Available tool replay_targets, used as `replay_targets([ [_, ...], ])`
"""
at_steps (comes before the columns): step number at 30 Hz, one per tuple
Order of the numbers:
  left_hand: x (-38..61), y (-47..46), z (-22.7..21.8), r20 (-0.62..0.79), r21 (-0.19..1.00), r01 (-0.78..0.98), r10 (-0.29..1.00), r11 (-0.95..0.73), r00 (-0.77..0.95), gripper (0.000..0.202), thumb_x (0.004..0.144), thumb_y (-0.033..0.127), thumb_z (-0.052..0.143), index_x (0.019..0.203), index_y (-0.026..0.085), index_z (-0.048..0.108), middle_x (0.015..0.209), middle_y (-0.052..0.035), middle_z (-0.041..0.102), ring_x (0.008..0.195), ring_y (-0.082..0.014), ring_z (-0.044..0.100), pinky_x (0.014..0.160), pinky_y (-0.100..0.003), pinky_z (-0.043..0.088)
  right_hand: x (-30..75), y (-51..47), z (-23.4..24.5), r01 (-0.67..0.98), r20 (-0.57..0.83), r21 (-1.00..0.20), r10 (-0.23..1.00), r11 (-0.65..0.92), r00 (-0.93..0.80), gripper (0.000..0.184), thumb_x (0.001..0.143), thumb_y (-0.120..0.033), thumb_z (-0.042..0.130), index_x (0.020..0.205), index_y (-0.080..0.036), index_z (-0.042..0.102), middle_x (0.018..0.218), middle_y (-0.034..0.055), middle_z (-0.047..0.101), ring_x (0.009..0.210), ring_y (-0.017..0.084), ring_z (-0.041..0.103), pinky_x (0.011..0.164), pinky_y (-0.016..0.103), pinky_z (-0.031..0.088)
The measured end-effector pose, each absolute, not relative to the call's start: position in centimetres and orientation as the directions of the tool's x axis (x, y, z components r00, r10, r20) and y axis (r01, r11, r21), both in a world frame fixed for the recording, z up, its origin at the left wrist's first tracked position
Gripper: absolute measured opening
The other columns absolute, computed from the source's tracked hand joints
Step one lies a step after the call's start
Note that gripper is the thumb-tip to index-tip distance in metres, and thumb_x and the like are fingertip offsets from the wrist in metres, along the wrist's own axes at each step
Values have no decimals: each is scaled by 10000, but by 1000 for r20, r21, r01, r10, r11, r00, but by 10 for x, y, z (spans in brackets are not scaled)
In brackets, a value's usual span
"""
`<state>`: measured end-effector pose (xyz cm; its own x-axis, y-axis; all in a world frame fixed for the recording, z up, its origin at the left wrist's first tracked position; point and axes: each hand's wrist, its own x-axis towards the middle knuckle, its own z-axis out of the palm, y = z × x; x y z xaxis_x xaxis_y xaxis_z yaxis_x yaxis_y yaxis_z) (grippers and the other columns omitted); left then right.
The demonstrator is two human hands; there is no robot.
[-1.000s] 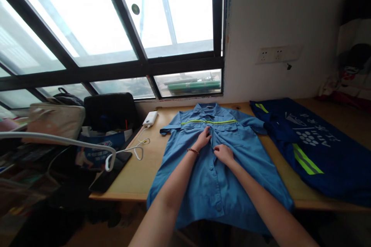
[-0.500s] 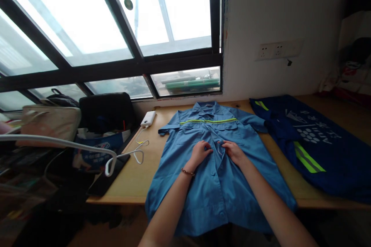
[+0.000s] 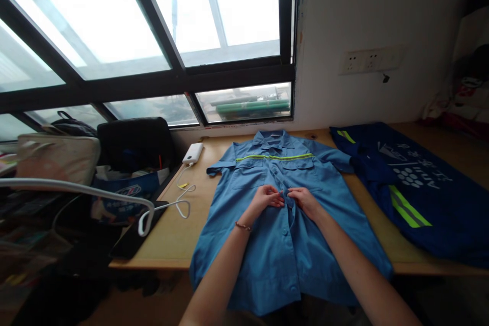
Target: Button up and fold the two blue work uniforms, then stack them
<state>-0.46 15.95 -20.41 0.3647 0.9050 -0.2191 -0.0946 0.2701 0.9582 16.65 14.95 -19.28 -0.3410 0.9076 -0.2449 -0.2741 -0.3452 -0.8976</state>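
Observation:
A light blue short-sleeved shirt with a yellow-green chest stripe lies face up on the wooden table, its hem hanging over the near edge. My left hand and my right hand meet at the button placket in the middle of the shirt. Both pinch the fabric edges there, fingers curled and almost touching each other. A thin bracelet sits on my left wrist.
A dark blue garment with white print and yellow-green stripes lies to the right. A white power bank with its cable, a dark phone and bags sit on the left. A window and a white wall with sockets rise behind.
My left hand drew back from the chest area toward me and my right hand moved up, so both now meet and pinch the placket at mid-shirt. The view tilted slightly.

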Motion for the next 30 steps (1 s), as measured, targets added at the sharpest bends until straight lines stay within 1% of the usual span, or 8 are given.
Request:
replay_targets([
  [9,-9,159,-198,-233,937,-158,894,312,384,352,648,367,696,788,113,498,770,-138,669,664,-215,655,589,-282,527,167,152,-198,-299,-253,-888,914,-350,-317,217,619,-223,594,800,-146,684,765,57,682,659,161,611,605,251,478],
  [13,-8,159,-198,-236,941,-150,905,304,355,359,635,369,704,778,114,496,750,-134,669,647,-214,655,586,-290,528,167,152,-196,-281,-248,-896,912,-344,-327,227,662,-303,589,792,-144,684,764,64,681,676,163,618,594,246,471],
  [16,-7,159,-198,-230,945,-145,912,292,339,362,628,369,709,773,116,495,733,-129,668,643,-215,654,587,-293,528,168,151,-195,-279,-242,-897,908,-344,-343,261,675,-359,589,781,-139,681,747,65,677,658,154,614,576,240,461],
  [19,-7,158,-198,-220,949,-141,913,282,344,365,621,371,714,769,119,495,712,-122,666,643,-218,654,579,-289,526,167,151,-198,-233,-214,-926,921,-298,-327,281,639,-365,629,800,-140,675,687,45,666,570,131,584,517,227,430],
  [22,-5,157,-196,-202,954,-140,913,265,356,374,612,384,714,768,123,496,693,-100,661,642,-210,651,586,-285,522,164,153,-202,-134,-143,-975,963,-177,-229,286,606,-367,652,775,-136,661,590,11,633,453,99,509,448,214,371],
  [26,3,155,-195,-207,959,-124,929,254,306,360,646,450,658,736,139,499,623,-35,627,571,-159,624,574,-273,517,158,154,-208,70,-27,-997,994,-20,-104,227,607,-371,638,633,-151,589,474,-18,561,410,107,476,440,227,346],
  [28,6,155,-196,-221,961,-103,940,255,258,362,661,479,627,694,147,487,559,3,580,510,-130,587,536,-260,510,155,151,-208,230,71,-970,995,84,-67,200,630,-358,616,612,-168,557,438,-35,519,403,110,464,450,231,337],
  [30,9,156,-199,-210,969,-80,951,234,227,366,635,465,653,664,150,468,525,33,534,467,-104,545,496,-240,495,153,148,-208,385,179,-904,982,185,-52,160,642,-324,601,612,-181,536,441,-46,496,419,108,458,468,229,327],
])
